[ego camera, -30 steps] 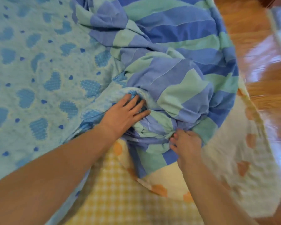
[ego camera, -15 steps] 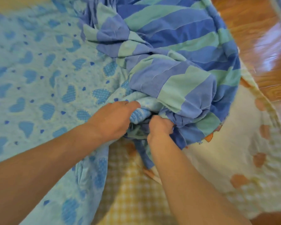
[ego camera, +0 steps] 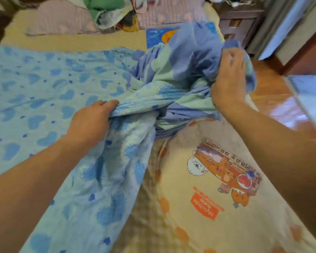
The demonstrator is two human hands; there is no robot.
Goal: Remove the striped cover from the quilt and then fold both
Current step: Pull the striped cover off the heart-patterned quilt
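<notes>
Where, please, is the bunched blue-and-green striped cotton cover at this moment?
In the head view, the striped cover sits upper centre-right, gripped by the right hand, beside the blue heart-print quilt that the left hand grips.

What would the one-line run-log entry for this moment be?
phase: cover removal | left hand: grips heart-print quilt | right hand: grips striped cover, lifted | fold: not started

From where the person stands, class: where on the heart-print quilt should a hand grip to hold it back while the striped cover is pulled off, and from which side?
Grip the quilt at its gathered corner, where the left hand already pinches a ridge of fabric. Come from the left, over the flat part. The bunched folds give a firm handful right beside the striped cover, which the right hand draws away rightward.
</notes>
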